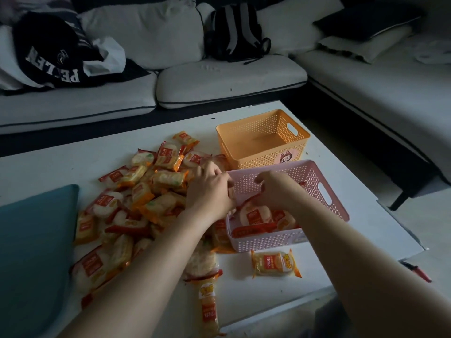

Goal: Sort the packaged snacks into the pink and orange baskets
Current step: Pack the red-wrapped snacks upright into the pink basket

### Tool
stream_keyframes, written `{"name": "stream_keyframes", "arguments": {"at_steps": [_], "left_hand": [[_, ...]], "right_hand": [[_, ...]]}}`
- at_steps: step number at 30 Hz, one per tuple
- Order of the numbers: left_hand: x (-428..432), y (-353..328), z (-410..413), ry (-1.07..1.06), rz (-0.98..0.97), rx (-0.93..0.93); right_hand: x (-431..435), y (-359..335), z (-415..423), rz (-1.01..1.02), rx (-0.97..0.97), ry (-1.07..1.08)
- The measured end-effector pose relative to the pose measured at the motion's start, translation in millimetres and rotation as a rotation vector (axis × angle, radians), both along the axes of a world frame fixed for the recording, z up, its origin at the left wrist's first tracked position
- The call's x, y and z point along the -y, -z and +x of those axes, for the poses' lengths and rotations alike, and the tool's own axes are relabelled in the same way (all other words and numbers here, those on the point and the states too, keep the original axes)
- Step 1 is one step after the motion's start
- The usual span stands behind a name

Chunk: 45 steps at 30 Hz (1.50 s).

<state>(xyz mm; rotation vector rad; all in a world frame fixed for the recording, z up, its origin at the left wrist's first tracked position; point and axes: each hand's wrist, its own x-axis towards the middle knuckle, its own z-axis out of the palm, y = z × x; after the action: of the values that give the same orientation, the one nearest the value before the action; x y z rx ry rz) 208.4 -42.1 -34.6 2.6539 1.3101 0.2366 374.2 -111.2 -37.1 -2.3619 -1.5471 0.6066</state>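
The pink perforated plastic basket (266, 241) sat at the near right of the white counter (61, 164). A few packets already lay in its near end, so the sorting looked barely begun. Behind it the orange perforated plastic basket (268, 159) held nothing I could see.

The right hand (275, 191) reached down inside the pink basket, its grip narrow, fingers curled over a red-edged packet (252, 199), probably to lay it with the others. The left hand (210, 189) was at that basket's left rim with its fingers bent. Perhaps it was steadying the light basket, but I couldn't tell whether its grip held the rim, a packet or nothing.

The big heap of clear, orange- and red-trimmed snack packets (136, 198) spread to the left, crowding against both baskets. One orange-trimmed packet (274, 263) lay alone just in front of the pink basket.

A teal cushion (34, 252) covered the near-left corner, touching the heap. On the white sofa (219, 79) beyond were a black backpack (234, 32) and a dark lettered garment (53, 59).
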Motion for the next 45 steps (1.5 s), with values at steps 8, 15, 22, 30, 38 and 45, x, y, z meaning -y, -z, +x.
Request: {"name": "stream_keyframes", "arguments": {"at_steps": [8,15,22,30,38,45], "left_hand": [[-1.2,2.0,0.0,-0.047,-0.062,0.035],[-2.5,4.9,-0.5,-0.045,-0.076,0.055],[-6.1,6.8,-4.4,-0.004,-0.068,0.034],[-1.6,4.1,-4.4,0.279,0.069,0.123],[-4.7,7.9,1.5,0.215,0.057,-0.04],[-1.7,5.9,3.0,0.178,0.036,-0.036]], "right_hand": [[3.3,7.1,0.8,-0.242,0.197,-0.194],[4.6,11.1,-4.1,-0.227,0.136,-0.242],[-0.2,-20.8,22.6,0.045,-0.092,-0.233],[-18.3,4.4,-11.2,0.351,-0.134,-0.016],[5.9,0.8,20.1,0.049,0.075,-0.044],[21.4,9.1,28.2,-0.193,0.163,-0.231]]}}
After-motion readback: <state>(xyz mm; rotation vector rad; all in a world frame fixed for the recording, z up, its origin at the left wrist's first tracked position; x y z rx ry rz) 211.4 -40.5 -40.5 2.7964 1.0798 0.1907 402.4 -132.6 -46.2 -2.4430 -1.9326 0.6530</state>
